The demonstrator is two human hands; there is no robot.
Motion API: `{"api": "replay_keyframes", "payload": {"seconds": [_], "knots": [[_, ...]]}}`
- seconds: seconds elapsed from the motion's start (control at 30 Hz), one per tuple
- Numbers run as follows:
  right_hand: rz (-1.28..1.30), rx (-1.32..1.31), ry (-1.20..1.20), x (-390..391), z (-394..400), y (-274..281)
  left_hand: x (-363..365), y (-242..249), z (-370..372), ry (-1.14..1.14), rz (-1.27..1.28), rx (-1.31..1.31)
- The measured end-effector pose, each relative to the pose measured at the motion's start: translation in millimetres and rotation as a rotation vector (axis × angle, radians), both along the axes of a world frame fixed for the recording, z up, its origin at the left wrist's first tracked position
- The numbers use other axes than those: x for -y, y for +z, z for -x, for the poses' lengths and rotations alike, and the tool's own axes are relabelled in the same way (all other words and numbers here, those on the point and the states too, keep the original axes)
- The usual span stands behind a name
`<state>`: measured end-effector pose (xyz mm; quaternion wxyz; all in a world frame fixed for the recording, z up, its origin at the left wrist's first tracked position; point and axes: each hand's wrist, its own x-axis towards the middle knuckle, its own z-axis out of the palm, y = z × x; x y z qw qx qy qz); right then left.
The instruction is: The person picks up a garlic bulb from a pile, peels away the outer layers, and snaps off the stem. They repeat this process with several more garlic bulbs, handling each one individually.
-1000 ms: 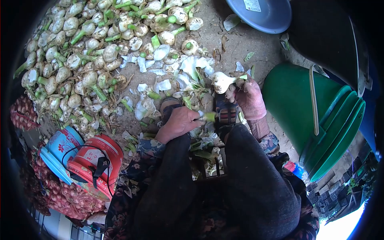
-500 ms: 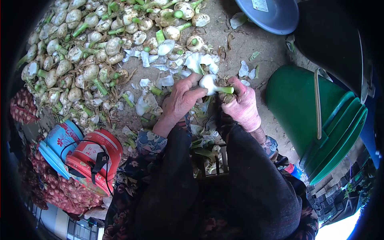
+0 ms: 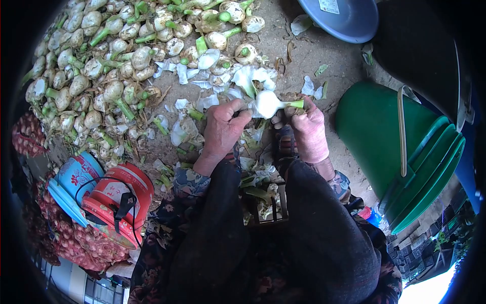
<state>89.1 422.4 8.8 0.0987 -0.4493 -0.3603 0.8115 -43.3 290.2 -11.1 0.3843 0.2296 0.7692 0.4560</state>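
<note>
A white peeled bulb [image 3: 267,103] with a short green stalk is held out over the ground in front of my knees. My right hand [image 3: 309,129] grips it by the stalk end. My left hand [image 3: 223,127] is at the bulb's left side, fingers pinched on a strip of its white skin. Loose white peelings [image 3: 248,78] and green stalk scraps lie on the dirt just beyond both hands.
A big heap of unpeeled bulbs [image 3: 101,61] with green stalks covers the ground at upper left. A green bucket [image 3: 390,147] lies at right, a blue basin [image 3: 339,17] at top. Red and blue tins [image 3: 109,197] and red mesh sacks [image 3: 76,248] sit at lower left.
My left hand dropped a green stalk piece near my knee, rose to the bulb and now pulls skin off it. The bulb looks whiter and cleaner than a second ago.
</note>
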Motion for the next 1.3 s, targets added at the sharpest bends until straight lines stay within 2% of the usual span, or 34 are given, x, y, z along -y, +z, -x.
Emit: {"api": "replay_keyframes", "payload": {"seconds": [0.03, 0.1, 0.17, 0.2, 0.27, 0.3, 0.4, 0.5, 0.53, 0.6, 0.67, 0.7, 0.77, 0.8, 0.87, 0.93, 1.03, 1.13, 1.17, 1.27, 1.3], "knots": [[0.117, -0.147, -0.128, 0.2, -4.9, -9.0, 3.6, -4.8, -0.6, -0.037, 0.031, -0.05], [0.232, -0.178, -0.13, 0.5, -11.0, -17.3, 7.4, -11.8, -1.6, -0.112, 0.091, -0.148], [0.3, -0.228, -0.115, 2.9, -17.9, -29.8, 7.2, -17.1, -1.9, -0.195, 0.092, -0.355], [0.416, -0.257, -0.188, -0.2, -17.3, -29.8, 7.0, -20.4, -0.4, -0.234, 0.095, -0.461], [0.652, -0.313, -0.332, -8.2, -17.9, -29.0, 19.5, -46.1, 3.6, -0.397, 0.264, -0.626], [0.605, -0.29, -0.347, -14.5, -19.1, -29.2, 22.3, -49.9, 8.7, -0.479, 0.347, -0.708], [0.619, -0.295, -0.301, -28.7, -23.2, -26.7, 37.1, -50.2, 15.1, -0.377, 0.428, -0.585], [0.669, -0.463, -0.236, -37.2, -30.2, -20.6, 35.9, -48.0, 21.5, -0.343, 0.456, -0.464], [0.596, -0.448, -0.137, -47.6, -25.2, 10.9, 36.7, -48.0, 22.7, -0.329, 0.462, -0.428], [0.508, -1.122, 0.09, -76.4, -12.0, 36.3, 42.5, -52.5, 22.8, -0.281, 0.355, -0.431], [0.41, -1.324, 0.139, -87.8, -1.7, 53.4, 43.3, -49.2, 24.1, -0.234, 0.28, -0.378], [0.373, -1.196, 0.066, -88.2, 2.0, 62.1, 39.4, -44.0, 25.1, -0.21, 0.258, -0.324], [-0.049, -0.614, 0.232, -89.4, 22.7, 65.0, 29.6, -42.1, 26.9, -0.167, 0.21, -0.261], [-0.413, -0.137, 0.439, -89.9, 47.7, 55.5, 26.9, -43.7, 26.6, -0.148, 0.19, -0.249], [-0.875, 0.323, 0.891, -73.9, 86.9, 5.8, 24.0, -44.0, 27.8, -0.131, 0.16, -0.231], [-1.481, 0.362, 0.91, -53.7, 97.6, -57.4, 20.3, -43.0, 29.4, -0.128, 0.128, -0.215], [-1.461, 0.249, 0.818, -40.6, 112.4, -76.5, 12.7, -32.2, 32.8, -0.083, 0.157, -0.168], [-0.674, 0.231, 0.6, -44.1, 104.0, -60.5, -0.7, -10.9, 36.3, -0.077, 0.032, -0.392], [-0.295, 0.064, 0.458, -43.2, 93.3, -53.3, -3.6, -7.4, 36.5, -0.113, -0.013, -0.403], [0.33, -0.209, 0.181, -27.7, 64.1, -40.4, -7.5, -3.6, 33.3, -0.204, -0.113, -0.408], [0.284, -0.147, 0.167, -20.1, 62.1, -39.9, -6.0, -2.1, 28.9, -0.232, -0.121, -0.39]]}}
